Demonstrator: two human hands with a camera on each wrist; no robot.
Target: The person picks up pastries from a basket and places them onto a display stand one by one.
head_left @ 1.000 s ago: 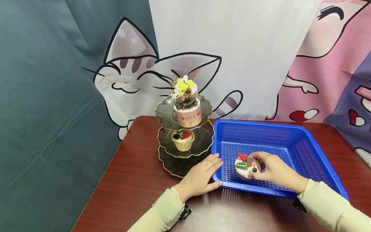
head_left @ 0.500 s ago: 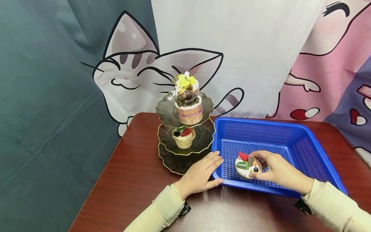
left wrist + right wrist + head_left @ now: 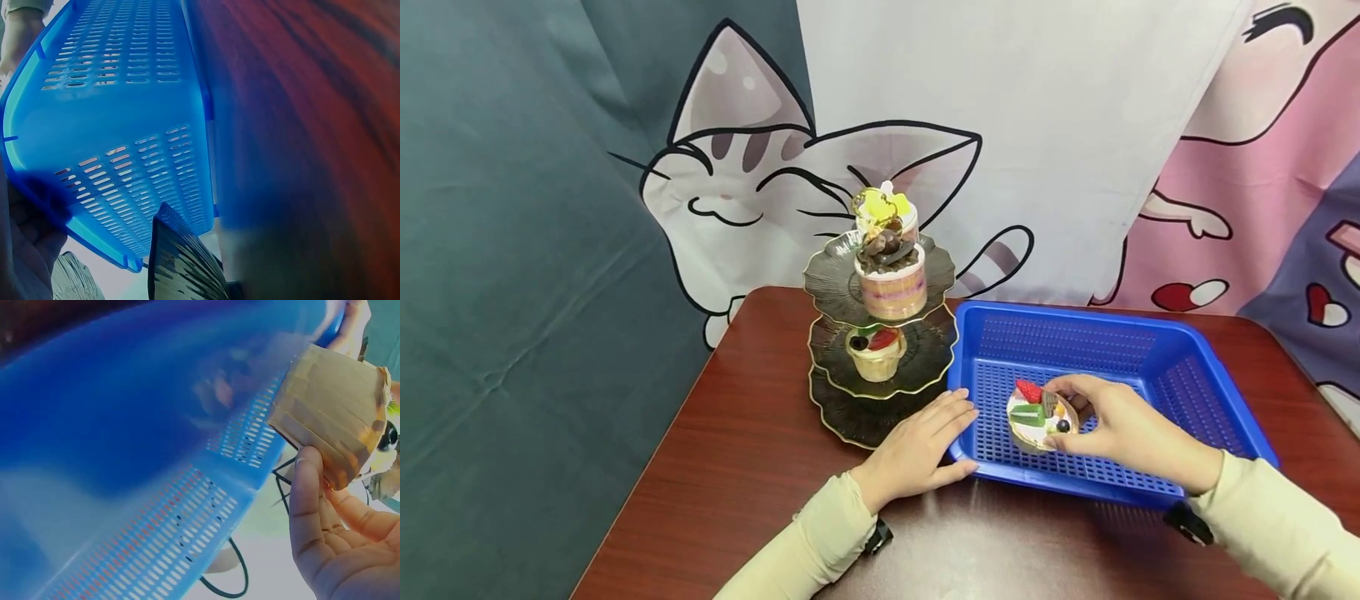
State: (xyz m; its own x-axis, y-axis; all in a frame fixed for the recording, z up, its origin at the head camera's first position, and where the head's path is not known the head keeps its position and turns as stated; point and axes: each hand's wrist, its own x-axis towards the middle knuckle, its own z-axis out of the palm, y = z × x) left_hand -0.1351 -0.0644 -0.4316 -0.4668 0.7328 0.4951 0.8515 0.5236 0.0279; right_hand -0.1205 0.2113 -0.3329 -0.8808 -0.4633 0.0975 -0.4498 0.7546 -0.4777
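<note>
My right hand (image 3: 1120, 425) pinches a toy fruit cupcake (image 3: 1032, 419), topped with white cream, a strawberry, a green slice and a dark berry, over the floor of a blue plastic basket (image 3: 1075, 314). In the right wrist view, thumb and fingers hold the cupcake's tan pleated cup (image 3: 331, 403) by its side. My left hand (image 3: 913, 458) rests on the basket's left rim, its fingers laid over the edge and the thumb at the near corner. In the left wrist view, part of the left hand (image 3: 34, 240) shows beside the blue rim (image 3: 94, 240).
A tiered black stand with gold wavy edges (image 3: 835, 354) stands left of the basket. Its top tier bears a chocolate-topped cake cup (image 3: 891, 292) and a yellow-topped one (image 3: 906, 215); a fruit cupcake (image 3: 876, 362) sits below. The wooden table (image 3: 722, 467) meets a cat-print cloth (image 3: 730, 200) behind.
My right hand has raised the cupcake slightly and tilted it a little, its top now facing the camera more. The left hand keeps its place on the rim. The head view has shifted slightly.
</note>
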